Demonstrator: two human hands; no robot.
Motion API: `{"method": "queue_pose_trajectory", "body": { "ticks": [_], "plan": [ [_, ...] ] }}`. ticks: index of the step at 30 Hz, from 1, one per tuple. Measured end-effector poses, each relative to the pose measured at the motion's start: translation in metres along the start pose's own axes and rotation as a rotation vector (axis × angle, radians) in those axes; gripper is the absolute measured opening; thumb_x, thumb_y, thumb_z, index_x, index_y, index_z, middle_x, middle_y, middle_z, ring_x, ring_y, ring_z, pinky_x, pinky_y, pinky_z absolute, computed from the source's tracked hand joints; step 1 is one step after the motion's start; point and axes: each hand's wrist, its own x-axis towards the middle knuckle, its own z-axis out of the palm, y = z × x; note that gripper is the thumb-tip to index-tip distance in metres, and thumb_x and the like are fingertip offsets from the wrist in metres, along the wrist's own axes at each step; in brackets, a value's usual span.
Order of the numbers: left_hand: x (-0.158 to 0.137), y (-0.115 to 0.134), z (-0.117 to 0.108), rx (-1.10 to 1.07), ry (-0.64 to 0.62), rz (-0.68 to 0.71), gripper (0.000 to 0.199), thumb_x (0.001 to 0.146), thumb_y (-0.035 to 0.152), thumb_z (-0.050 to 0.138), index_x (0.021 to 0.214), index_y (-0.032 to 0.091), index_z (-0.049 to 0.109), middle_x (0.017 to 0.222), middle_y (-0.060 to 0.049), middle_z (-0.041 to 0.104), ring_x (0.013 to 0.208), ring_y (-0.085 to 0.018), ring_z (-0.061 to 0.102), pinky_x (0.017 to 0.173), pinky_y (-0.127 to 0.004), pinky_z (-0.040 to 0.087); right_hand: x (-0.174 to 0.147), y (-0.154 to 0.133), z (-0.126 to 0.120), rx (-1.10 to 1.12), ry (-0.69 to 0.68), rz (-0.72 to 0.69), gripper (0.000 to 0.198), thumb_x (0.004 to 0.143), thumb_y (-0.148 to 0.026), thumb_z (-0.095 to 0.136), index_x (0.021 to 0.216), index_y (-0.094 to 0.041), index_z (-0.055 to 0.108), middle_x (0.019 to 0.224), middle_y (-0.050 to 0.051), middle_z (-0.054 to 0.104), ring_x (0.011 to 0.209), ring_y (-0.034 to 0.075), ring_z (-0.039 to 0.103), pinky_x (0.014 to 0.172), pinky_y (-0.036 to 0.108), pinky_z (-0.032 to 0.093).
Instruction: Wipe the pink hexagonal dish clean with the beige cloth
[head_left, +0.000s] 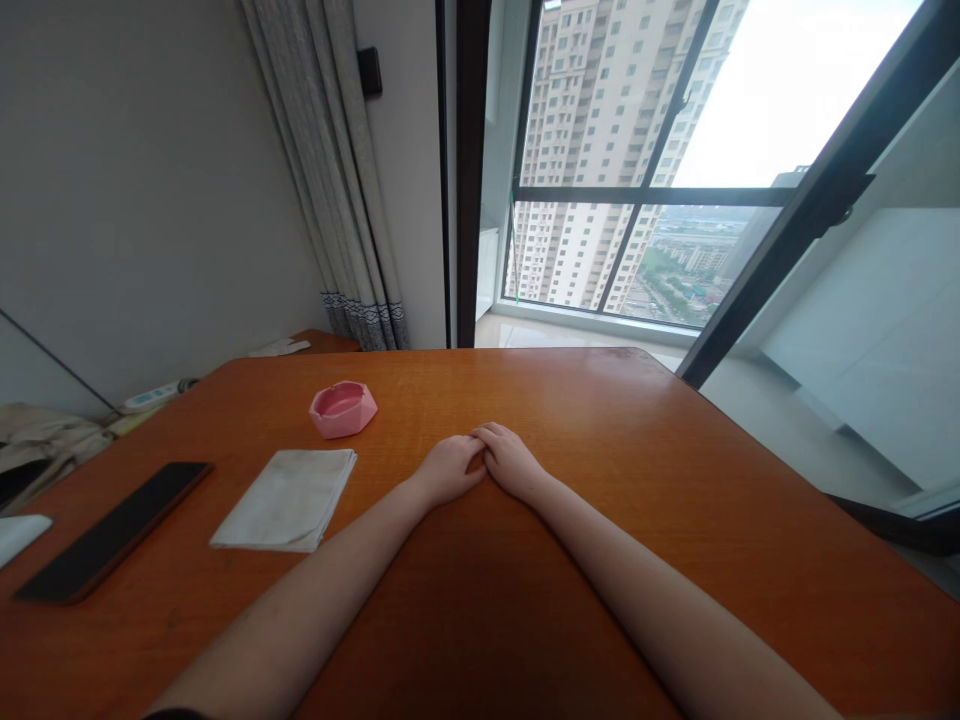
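My left hand (452, 468) and my right hand (511, 461) rest together on the brown wooden table (600, 420), with both forearms stretched forward. The fingers of my right hand lie over those of my left, hiding part of them. Both hands look loosely laid down and hold no object. Left of my left hand lies a folded white cloth (289, 500). Beyond that cloth stands a pink hexagonal ashtray (343, 410), apart from the hands.
A long black flat board (116, 530) lies at the left, near a white object (21, 538) on the table's edge. A power strip (154, 396) and beige fabric (45, 450) are beyond the left edge. A grey curtain (330, 180) and large window (585, 150) stand behind.
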Motion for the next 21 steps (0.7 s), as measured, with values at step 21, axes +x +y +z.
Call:
{"method": "queue_pose_trajectory", "body": {
  "ticks": [21],
  "plan": [
    [-0.068,-0.066,-0.09,0.538,0.313,-0.583,0.045,0.082,0.03,0.046,0.125,0.015,0.046,0.131,-0.017,0.045,0.123,-0.036,0.039,0.1,-0.057,0.03,-0.001,-0.005,-0.001,-0.11,0.014,0.172,0.041,0.083,-0.021,0.048,0.125,-0.018,0.049,0.124,0.012,0.052,0.119,0.024,0.043,0.102,0.04,0.033]
  ]
}}
